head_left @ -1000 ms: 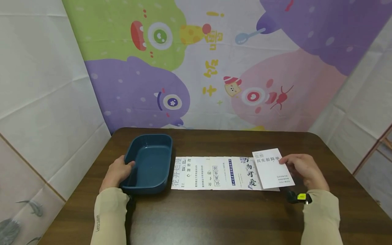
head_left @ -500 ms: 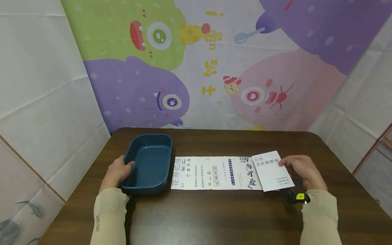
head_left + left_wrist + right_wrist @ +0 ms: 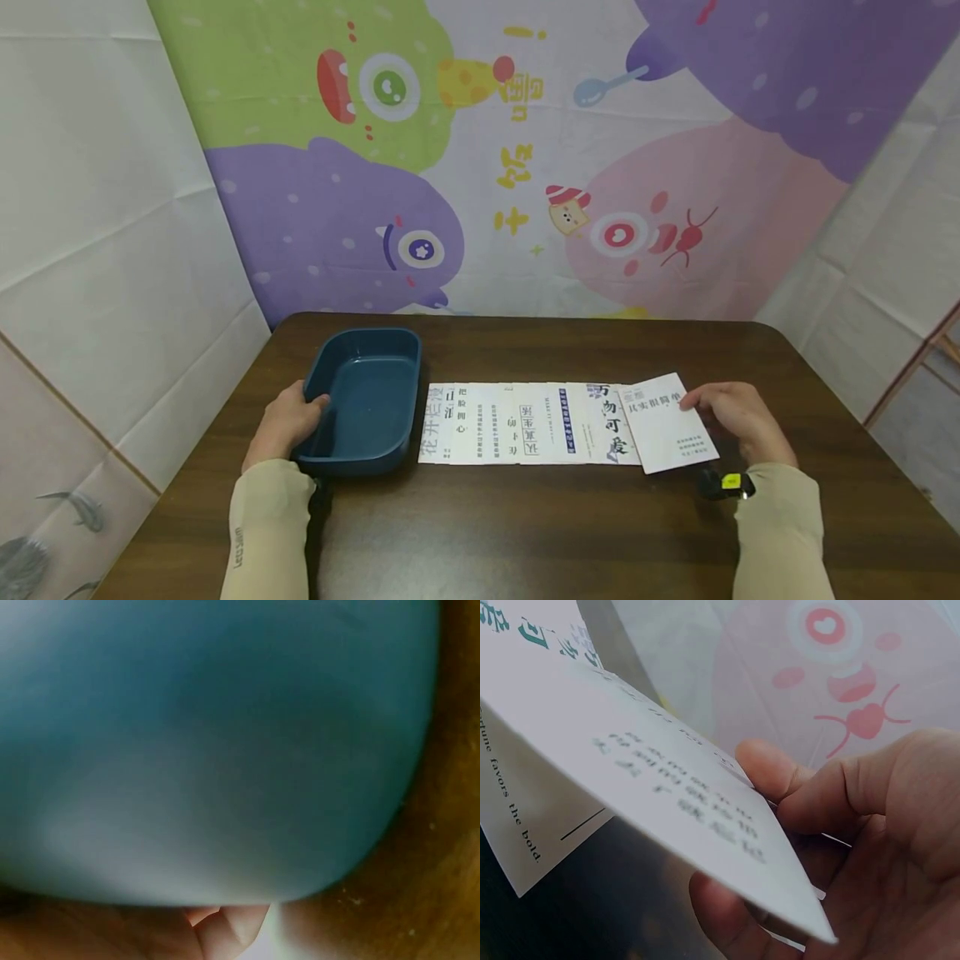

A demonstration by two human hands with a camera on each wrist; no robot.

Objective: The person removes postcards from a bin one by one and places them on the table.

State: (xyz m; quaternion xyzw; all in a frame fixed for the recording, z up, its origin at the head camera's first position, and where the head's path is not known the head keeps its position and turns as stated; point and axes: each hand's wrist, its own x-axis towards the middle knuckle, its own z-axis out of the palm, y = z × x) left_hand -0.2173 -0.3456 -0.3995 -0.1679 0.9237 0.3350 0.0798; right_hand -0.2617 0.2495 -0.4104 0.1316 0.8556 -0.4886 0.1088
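Note:
My left hand point(image 3: 288, 423) grips the left side of a deep dark-blue tray point(image 3: 375, 408), its thumb over the rim. In the left wrist view the outer wall of the tray point(image 3: 225, 750) hides most of that hand. A white card point(image 3: 667, 429) with printed Chinese characters is pinched by my right hand point(image 3: 746, 421) at its upper right edge. Seen from the right wrist, this card point(image 3: 682, 795) slants above another card point(image 3: 517, 817) reading "Fortune favors the bold". The held card covers the right end of a row of overlapping printed cards point(image 3: 487, 421).
Everything stands on a dark brown wooden table point(image 3: 525, 533). The tray is just left of the card row. A cartoon-printed cloth point(image 3: 517, 275) hangs behind the far edge, with pale sheets point(image 3: 112, 208) at the sides.
My right hand has shifted slightly left, and the held card has come a little lower and nearer to me, over the row's right end. The left hand and tray stay in place.

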